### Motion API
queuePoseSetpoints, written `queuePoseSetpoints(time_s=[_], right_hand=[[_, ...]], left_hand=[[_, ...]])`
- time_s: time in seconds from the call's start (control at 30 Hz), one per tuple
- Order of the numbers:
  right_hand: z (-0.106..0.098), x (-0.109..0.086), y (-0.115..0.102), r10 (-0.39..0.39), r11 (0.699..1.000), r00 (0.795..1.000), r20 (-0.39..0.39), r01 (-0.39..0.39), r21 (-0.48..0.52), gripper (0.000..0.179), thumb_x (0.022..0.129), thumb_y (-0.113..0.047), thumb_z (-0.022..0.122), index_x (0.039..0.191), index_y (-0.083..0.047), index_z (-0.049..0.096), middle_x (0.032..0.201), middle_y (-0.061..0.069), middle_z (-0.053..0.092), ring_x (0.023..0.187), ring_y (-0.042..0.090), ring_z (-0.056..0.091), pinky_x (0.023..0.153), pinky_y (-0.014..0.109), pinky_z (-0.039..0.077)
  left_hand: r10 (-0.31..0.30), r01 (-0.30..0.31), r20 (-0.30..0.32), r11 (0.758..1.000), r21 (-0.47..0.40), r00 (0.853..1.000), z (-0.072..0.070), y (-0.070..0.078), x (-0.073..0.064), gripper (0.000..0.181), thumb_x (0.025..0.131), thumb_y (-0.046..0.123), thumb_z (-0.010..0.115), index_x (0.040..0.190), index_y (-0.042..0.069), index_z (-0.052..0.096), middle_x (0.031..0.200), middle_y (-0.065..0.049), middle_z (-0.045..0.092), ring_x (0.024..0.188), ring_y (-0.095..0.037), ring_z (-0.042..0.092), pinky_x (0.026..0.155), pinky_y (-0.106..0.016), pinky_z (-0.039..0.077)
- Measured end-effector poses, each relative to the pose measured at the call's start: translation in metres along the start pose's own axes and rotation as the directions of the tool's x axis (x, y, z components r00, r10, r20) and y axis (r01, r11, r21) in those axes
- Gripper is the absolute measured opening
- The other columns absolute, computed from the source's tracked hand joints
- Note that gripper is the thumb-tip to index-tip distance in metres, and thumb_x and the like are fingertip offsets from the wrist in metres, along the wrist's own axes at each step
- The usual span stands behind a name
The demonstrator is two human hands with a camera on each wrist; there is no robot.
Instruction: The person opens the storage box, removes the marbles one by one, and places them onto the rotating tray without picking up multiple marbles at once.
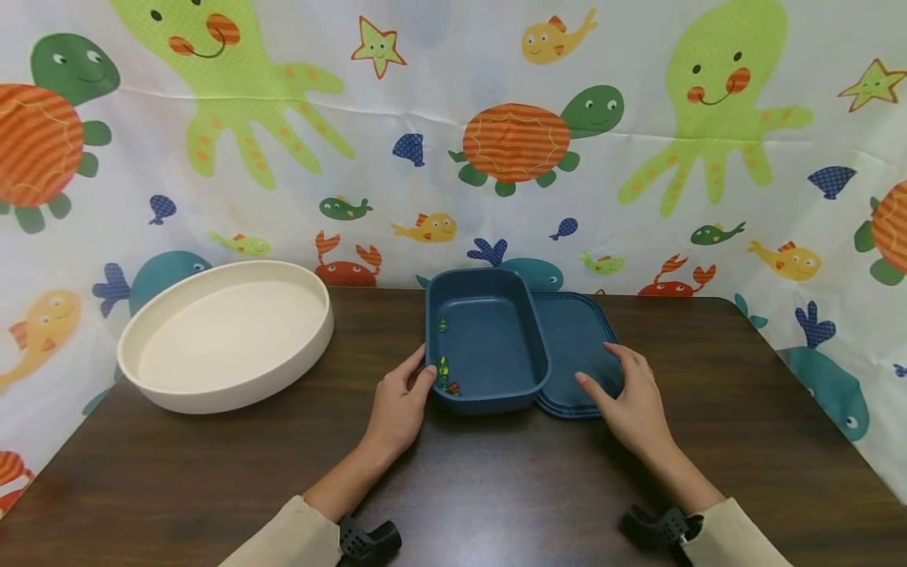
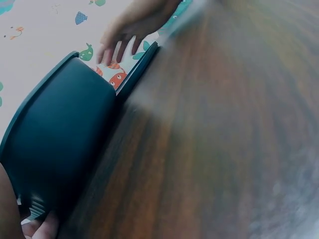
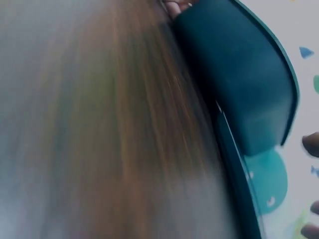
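Note:
A deep blue rectangular container (image 1: 496, 339) stands at mid-table, its right side over a flat blue lid (image 1: 584, 339). Several small green, yellow and red glass-like pieces (image 1: 444, 370) lie along its left inner wall. My left hand (image 1: 397, 405) holds the container's near left side, thumb at the rim. In the left wrist view, fingertips (image 2: 47, 228) show low against the container's wall (image 2: 65, 124). My right hand (image 1: 636, 400) hovers over the lid's right part, fingers spread and holding nothing. Its fingertips (image 3: 311, 144) barely enter the right wrist view.
A large round cream tray (image 1: 230, 394) sits at the left on the dark wooden table (image 1: 496, 488). Behind the table hangs a white cloth (image 1: 425, 110) printed with sea animals.

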State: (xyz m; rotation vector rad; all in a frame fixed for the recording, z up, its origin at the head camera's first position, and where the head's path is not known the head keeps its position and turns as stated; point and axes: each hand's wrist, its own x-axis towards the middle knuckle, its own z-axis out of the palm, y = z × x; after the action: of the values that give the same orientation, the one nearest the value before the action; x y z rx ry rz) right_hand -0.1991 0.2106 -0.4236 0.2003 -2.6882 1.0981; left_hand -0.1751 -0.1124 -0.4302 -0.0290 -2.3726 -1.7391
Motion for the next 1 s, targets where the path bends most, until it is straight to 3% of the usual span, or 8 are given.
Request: queuePoseSetpoints(time_s=[0.2,0.43,0.6,0.73,0.8,0.87,0.9,1.0], right_hand=[[0.020,0.008,-0.023,-0.146,0.979,0.989,0.013,0.143,0.143,0.060,0.097,-0.033,0.065,0.149,-0.009,0.048,0.152,0.015,0.048,0.137,0.035,0.050,0.109,0.059,0.045],[0.046,0.011,-0.040,-0.197,0.924,0.980,-0.025,0.194,0.330,0.058,0.100,-0.024,0.062,0.154,-0.018,0.044,0.155,0.013,0.049,0.139,0.036,0.053,0.109,0.056,0.047],[0.053,0.010,-0.040,-0.192,0.912,0.981,-0.025,0.188,0.363,0.058,0.103,-0.022,0.056,0.158,-0.021,0.036,0.160,0.010,0.044,0.139,0.037,0.052,0.110,0.056,0.045],[0.054,0.008,-0.038,-0.199,0.918,0.980,-0.001,0.187,0.350,0.053,0.105,-0.022,0.052,0.156,-0.018,0.040,0.160,0.008,0.043,0.144,0.032,0.046,0.114,0.056,0.042],[0.055,0.007,-0.037,-0.200,0.924,0.980,0.012,0.184,0.335,0.051,0.106,-0.022,0.050,0.155,-0.018,0.041,0.160,0.008,0.043,0.147,0.030,0.043,0.115,0.057,0.039],[0.055,0.005,-0.037,-0.198,0.931,0.980,0.023,0.180,0.318,0.050,0.106,-0.023,0.048,0.155,-0.016,0.041,0.161,0.008,0.041,0.148,0.030,0.040,0.116,0.059,0.038],[0.056,0.005,-0.038,-0.197,0.933,0.980,0.029,0.179,0.312,0.050,0.106,-0.023,0.048,0.155,-0.016,0.041,0.161,0.009,0.041,0.148,0.031,0.040,0.116,0.060,0.037],[0.058,0.006,-0.040,-0.197,0.938,0.979,0.044,0.175,0.299,0.052,0.105,-0.025,0.050,0.155,-0.017,0.039,0.162,0.008,0.040,0.144,0.031,0.044,0.113,0.060,0.041]], left_hand=[[-0.009,0.009,-0.011,1.000,-0.013,1.000,-0.001,0.000,0.000,0.048,0.103,0.020,0.052,0.149,0.006,0.049,0.137,-0.015,0.065,0.123,-0.023,0.066,0.105,-0.041,0.050],[-0.002,0.002,-0.012,1.000,0.010,1.000,0.000,0.000,-0.003,0.048,0.103,0.021,0.053,0.148,0.006,0.050,0.134,-0.015,0.067,0.122,-0.021,0.065,0.106,-0.042,0.050],[-0.004,0.004,-0.017,1.000,0.003,1.000,0.002,0.000,-0.005,0.048,0.103,0.021,0.053,0.148,0.006,0.051,0.129,-0.014,0.071,0.117,-0.021,0.068,0.103,-0.042,0.051],[0.005,-0.005,-0.003,1.000,0.014,1.000,0.001,0.000,-0.004,0.053,0.104,0.023,0.051,0.154,0.006,0.042,0.145,-0.015,0.059,0.129,-0.026,0.062,0.109,-0.046,0.048],[0.041,-0.041,0.010,0.997,0.069,0.999,-0.004,0.003,-0.003,0.056,0.105,0.024,0.049,0.156,0.007,0.037,0.154,-0.015,0.050,0.135,-0.028,0.057,0.109,-0.048,0.048],[0.125,-0.128,0.025,0.972,0.199,0.992,-0.016,0.011,-0.002,0.058,0.104,0.025,0.052,0.157,0.007,0.036,0.158,-0.013,0.045,0.138,-0.029,0.054,0.110,-0.049,0.048],[0.178,-0.180,0.033,0.943,0.278,0.983,-0.024,0.017,-0.001,0.058,0.103,0.026,0.053,0.156,0.009,0.037,0.159,-0.011,0.045,0.139,-0.028,0.053,0.111,-0.049,0.047],[0.338,-0.309,0.032,0.814,0.492,0.941,-0.057,0.038,0.005,0.057,0.100,0.025,0.058,0.153,0.009,0.043,0.157,-0.012,0.047,0.142,-0.030,0.050,0.114,-0.051,0.043]])
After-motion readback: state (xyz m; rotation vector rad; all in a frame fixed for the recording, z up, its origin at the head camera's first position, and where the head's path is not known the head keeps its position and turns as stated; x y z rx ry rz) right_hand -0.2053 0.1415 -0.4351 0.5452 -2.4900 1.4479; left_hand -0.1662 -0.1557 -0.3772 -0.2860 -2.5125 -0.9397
